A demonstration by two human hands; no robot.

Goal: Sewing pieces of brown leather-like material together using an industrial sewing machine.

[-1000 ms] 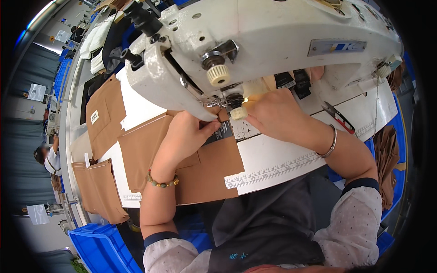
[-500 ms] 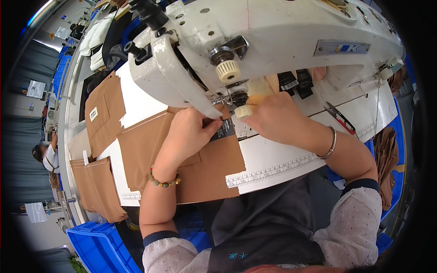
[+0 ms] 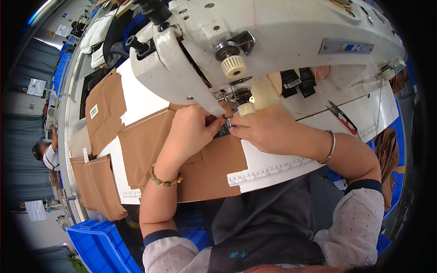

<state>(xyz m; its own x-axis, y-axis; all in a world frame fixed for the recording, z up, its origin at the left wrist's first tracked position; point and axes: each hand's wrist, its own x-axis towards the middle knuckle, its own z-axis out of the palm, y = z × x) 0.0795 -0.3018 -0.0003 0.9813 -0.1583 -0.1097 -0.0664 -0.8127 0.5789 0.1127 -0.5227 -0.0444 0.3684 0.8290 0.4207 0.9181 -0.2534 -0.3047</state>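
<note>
A brown fabric panel lies under the head of a white sewing machine. Against it, just in front of the presser foot area, is a small black label with pale print. My left hand rests on the brown fabric, thumb and forefinger pinched at the label's left edge. From the other side my right hand is closed too, its fingertips at the label's right edge, close to the left ones. The machine's lower dial and head partly cover the needle area.
Loose black labels lie beneath the machine arm. Red-handled thread snips rest on the right. More brown panels are at left, a ruler strip runs along the front edge, and a blue crate stands lower left.
My right hand has come left and slightly down from beside the machine's lower dial to the label, meeting my left fingertips. My left hand stays nearly in place.
</note>
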